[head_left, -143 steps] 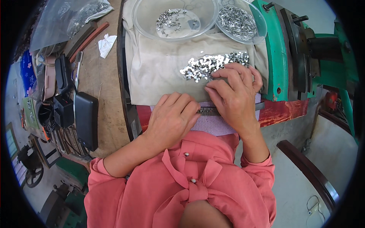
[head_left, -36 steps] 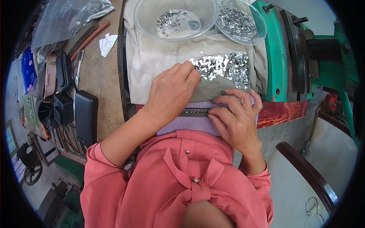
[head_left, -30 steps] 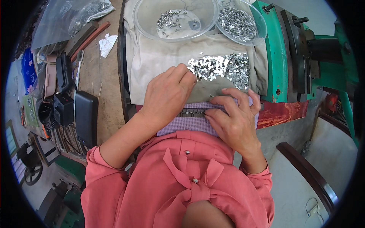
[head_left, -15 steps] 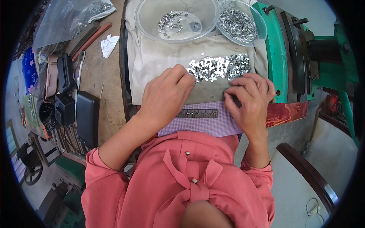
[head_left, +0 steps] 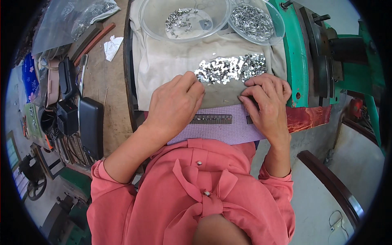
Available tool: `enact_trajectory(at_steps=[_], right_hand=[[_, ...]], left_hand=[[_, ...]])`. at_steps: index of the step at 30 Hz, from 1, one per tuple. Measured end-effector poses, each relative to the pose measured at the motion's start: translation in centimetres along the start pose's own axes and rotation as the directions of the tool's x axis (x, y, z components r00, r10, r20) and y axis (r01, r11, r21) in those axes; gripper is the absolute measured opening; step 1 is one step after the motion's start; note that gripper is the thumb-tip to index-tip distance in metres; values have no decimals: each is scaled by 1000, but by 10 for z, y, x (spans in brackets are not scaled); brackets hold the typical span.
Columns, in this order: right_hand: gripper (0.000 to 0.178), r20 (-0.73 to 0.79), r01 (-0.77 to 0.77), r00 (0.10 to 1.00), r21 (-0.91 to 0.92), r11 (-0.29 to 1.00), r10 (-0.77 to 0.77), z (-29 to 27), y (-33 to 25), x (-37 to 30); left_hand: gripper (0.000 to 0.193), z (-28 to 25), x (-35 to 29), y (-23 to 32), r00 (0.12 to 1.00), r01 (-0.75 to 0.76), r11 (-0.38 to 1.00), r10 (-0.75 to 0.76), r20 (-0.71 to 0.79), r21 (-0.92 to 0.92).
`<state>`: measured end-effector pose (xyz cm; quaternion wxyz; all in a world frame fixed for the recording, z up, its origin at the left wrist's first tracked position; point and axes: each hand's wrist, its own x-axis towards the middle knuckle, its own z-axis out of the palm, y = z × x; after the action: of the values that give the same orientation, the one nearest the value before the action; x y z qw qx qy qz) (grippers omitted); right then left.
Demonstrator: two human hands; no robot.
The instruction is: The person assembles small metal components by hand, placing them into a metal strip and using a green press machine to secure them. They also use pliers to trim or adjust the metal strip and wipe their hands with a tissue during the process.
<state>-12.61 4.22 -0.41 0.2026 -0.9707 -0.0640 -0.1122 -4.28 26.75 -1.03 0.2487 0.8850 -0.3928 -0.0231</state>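
Left hand: left hand (head_left: 175, 107) lies palm down on the beige cloth (head_left: 163, 65), fingers curled loosely; I see its fingertips (head_left: 195, 86) touching the near-left edge of the heap of small metal pieces (head_left: 230, 68). Whether a piece is pinched under them I cannot tell.
Right hand: right hand (head_left: 267, 104) is bent narrow at the near-right edge of the same heap, fingertips (head_left: 245, 99) pressed down on the cloth just nearer me than the pieces. A grip on anything is hidden from me.
Heap: shiny silver pieces spread in a band across the middle of the cloth, between the two hands and beyond them.
Filled strip: dark strip of lined-up pieces (head_left: 211, 119) sits on the lilac pad (head_left: 228, 130), just nearer me than the heap, between the two wrists; a short second bit shows beside the right hand.
Beyond the heap: clear bowl with a few pieces (head_left: 183, 18) far-left of it, clear bowl full of pieces (head_left: 252, 20) far-right of it.
Right of the heap: green machine frame (head_left: 294, 53), touching the cloth's edge.
Left of the heap: black power bank (head_left: 90, 126) and clutter on the wooden bench (head_left: 110, 81), well apart.
Step, as I judge it: picking single pieces off the heap to add to the row on the pad.
Next move, as I judge it: calls for a fine pinch on one piece, turning it the right way, and setting it flush at the strip's end without knocking the row.
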Motion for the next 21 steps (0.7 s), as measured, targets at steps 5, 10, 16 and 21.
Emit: enact_trajectory(at_steps=[5,10,16,21], right_hand=[[18,-32,4,999,82,997,-2,-2,-9,-14],[19,-72,-17,997,125,992,26,4,-12,-25],[18,-121,-17,992,13,1000,19,19,-15,-18],[17,-104,-5,994,39,999,9,13,-17,-19]], left_hand=[[12,-6,-3,8,999,-21,993,17,-35,-119],[14,-5,-19,22,999,-49,968,43,-27,-247],[18,8,-21,29,993,-118,969,113,-34,-216],[19,15,-22,29,993,-115,972,115,-12,-204]])
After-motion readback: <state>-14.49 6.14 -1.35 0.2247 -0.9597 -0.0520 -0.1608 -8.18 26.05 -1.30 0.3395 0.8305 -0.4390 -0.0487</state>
